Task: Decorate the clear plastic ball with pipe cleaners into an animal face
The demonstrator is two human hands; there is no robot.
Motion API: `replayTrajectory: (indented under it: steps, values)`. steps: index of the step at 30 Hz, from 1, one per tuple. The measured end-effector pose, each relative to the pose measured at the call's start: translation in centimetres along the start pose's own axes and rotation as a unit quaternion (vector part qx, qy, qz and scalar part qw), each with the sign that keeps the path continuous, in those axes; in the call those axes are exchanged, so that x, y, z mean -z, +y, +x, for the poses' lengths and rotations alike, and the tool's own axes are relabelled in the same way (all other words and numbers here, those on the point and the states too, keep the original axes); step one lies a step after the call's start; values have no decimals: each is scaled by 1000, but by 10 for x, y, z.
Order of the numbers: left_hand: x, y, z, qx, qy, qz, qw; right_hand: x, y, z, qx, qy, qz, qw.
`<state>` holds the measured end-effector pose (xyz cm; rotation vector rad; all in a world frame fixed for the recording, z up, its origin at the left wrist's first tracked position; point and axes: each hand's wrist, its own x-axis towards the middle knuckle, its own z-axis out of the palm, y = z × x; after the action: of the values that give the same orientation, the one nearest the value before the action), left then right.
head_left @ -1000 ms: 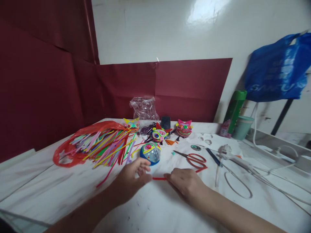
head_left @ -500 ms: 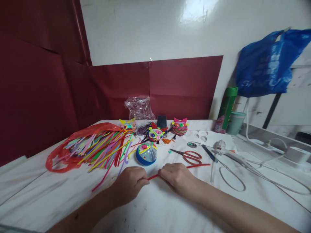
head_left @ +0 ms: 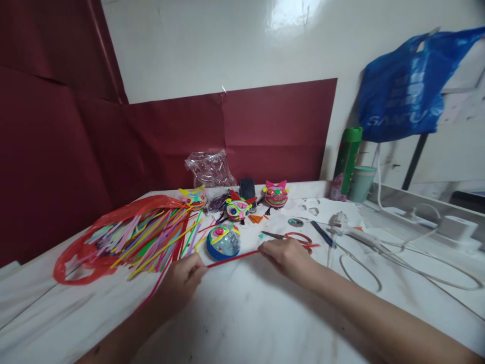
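A red pipe cleaner (head_left: pixel 237 258) is stretched between my hands above the table. My left hand (head_left: pixel 185 277) pinches its left end, and my right hand (head_left: pixel 286 257) grips it farther right, with a short piece sticking out past the fingers. Just behind the pipe cleaner sits a clear ball with a blue lower rim (head_left: pixel 223 241), decorated with a pink eye and yellow strips. Scissors with orange handles (head_left: pixel 297 235) lie behind my right hand, which partly covers them. To the left, many coloured pipe cleaners (head_left: pixel 151 240) spill from a red plastic bag (head_left: pixel 62 263).
Three decorated animal-head balls stand at the back, one with pink ears (head_left: pixel 276 194). A phone (head_left: pixel 248 189) and crumpled clear plastic (head_left: pixel 210 169) are near them. On the right are a dark blue-handled tool (head_left: pixel 323 234), white cables (head_left: pixel 364 273), a green can (head_left: pixel 346 162) and a cup (head_left: pixel 362 183).
My hands have moved apart, the left one leftward and the right one slightly right and up. A longer stretch of the red pipe cleaner shows between them. The view has shifted a little.
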<state>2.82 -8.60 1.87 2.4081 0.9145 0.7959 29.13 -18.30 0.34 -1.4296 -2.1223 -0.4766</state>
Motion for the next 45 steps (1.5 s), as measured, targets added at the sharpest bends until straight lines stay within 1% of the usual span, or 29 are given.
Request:
replayTrajectory:
  steps: [2,3,4,6,7,10,11,12,13,14,15,16,17,18,20,21,22,24,25,27,30,33,35,39,43,45]
  values:
    - [13,-8,0,62,6,-16,998,3,15,-1,-49,6,-13,999]
    - [21,-13,0,89,22,-22,996,6,22,-1,-74,9,-17,997]
    - [28,-19,-1,104,16,-23,994,9,29,-1,-96,10,-17,995]
    - [44,-32,-4,99,59,1,993,17,44,-2,-137,11,-8,990]
    - [51,-38,-6,96,58,2,994,22,51,-3,-152,14,0,988]
    - [65,-52,-15,82,24,-5,996,40,73,-6,-189,32,28,981]
    - [67,-53,-18,79,15,-3,997,45,77,-6,-208,45,35,976]
    - [66,-51,-22,75,8,1,997,51,78,-6,-234,72,36,969]
    - [63,-47,-25,65,3,8,998,55,76,-5,-255,109,28,960]
    - [58,-40,-29,52,-15,19,998,59,70,-3,-262,145,21,954]
    - [51,-31,-31,30,-31,32,999,61,60,0,-253,171,17,952]
    - [44,-20,-33,-1,-49,51,997,62,46,2,-229,185,19,956]
    - [35,-9,-33,-41,-52,68,995,61,29,4,-192,189,26,963]
    - [26,1,-33,-87,-37,82,992,58,10,6,-145,178,43,972]
    - [8,19,-30,-200,0,97,975,49,-28,6,-31,129,89,987]
    - [0,25,-27,-250,26,99,963,44,-44,5,0,98,101,990]
    - [-8,29,-24,-283,47,101,953,37,-57,2,10,72,107,992]
    - [-19,34,-20,-325,61,113,937,24,-72,-5,14,25,131,991]
    - [-22,35,-18,-346,54,125,928,18,-74,-8,21,11,146,989]
    - [-26,35,-15,-373,33,168,912,7,-71,-13,34,3,161,986]
    - [-26,35,-10,-378,-14,199,904,-4,-59,-15,35,5,149,988]
    - [-24,33,-1,-360,-51,170,916,-10,-52,-16,21,1,134,991]
    - [-24,29,7,-339,-64,125,930,-12,-50,-16,18,1,128,992]
    - [-28,16,18,-270,-79,-10,960,-12,-48,-12,16,29,117,993]
    - [-39,1,13,-212,-76,-89,970,-13,-48,-10,38,35,124,991]
    - [-45,-6,9,-207,-79,-103,970,-16,-48,-10,47,31,134,989]
